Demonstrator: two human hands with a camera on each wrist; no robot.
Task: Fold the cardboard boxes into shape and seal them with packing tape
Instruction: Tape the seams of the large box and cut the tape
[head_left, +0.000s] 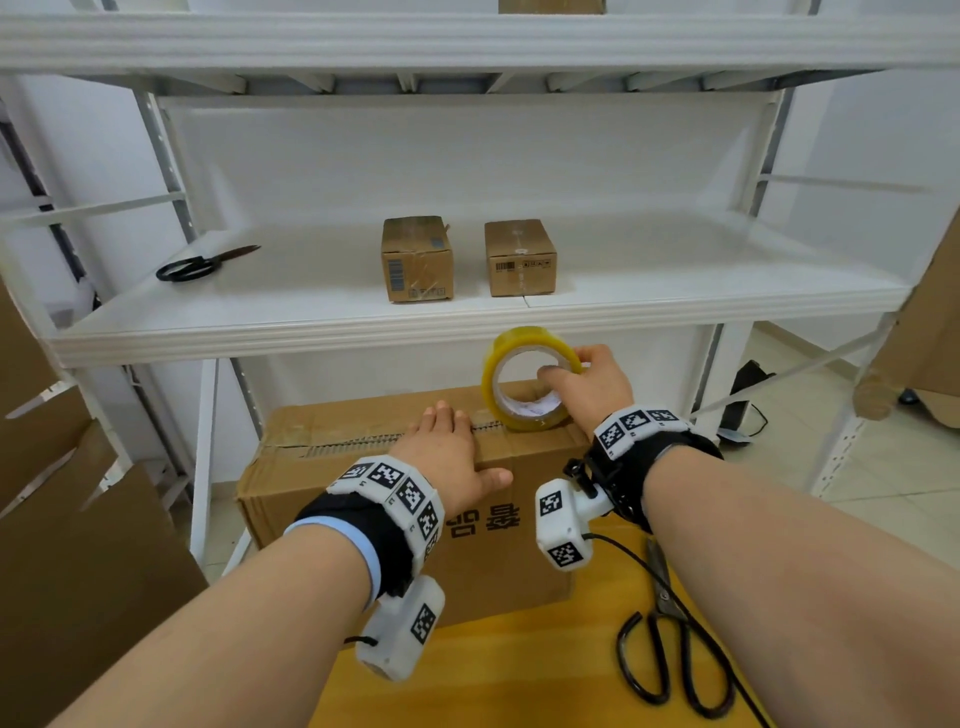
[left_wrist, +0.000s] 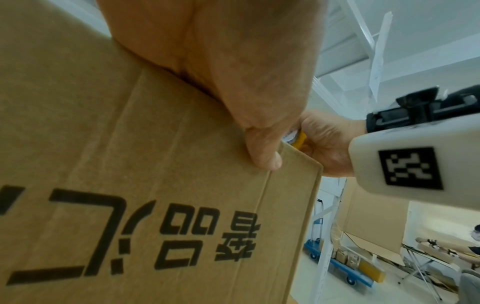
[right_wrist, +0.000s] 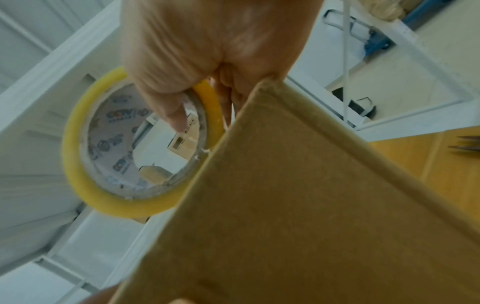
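A large brown cardboard box (head_left: 322, 499) with printed characters stands on the yellow table (head_left: 493, 675), its top flaps closed along a centre seam. My left hand (head_left: 462, 441) lies flat on the top near the seam, its thumb (left_wrist: 262, 150) down over the front face (left_wrist: 130, 164). My right hand (head_left: 571, 371) grips a yellow roll of packing tape (head_left: 491, 379), thumb inside the core and fingers outside. The roll stands on edge at the right end of the seam. In the right wrist view the tape roll (right_wrist: 78, 154) sits behind the box corner (right_wrist: 285, 205).
Black scissors (head_left: 670, 639) lie on the table at the right. The white shelf (head_left: 311, 332) just beyond the box carries two small taped boxes (head_left: 415, 260) (head_left: 519, 257) and a second pair of scissors (head_left: 197, 265). Flat cardboard (head_left: 78, 545) leans at the left.
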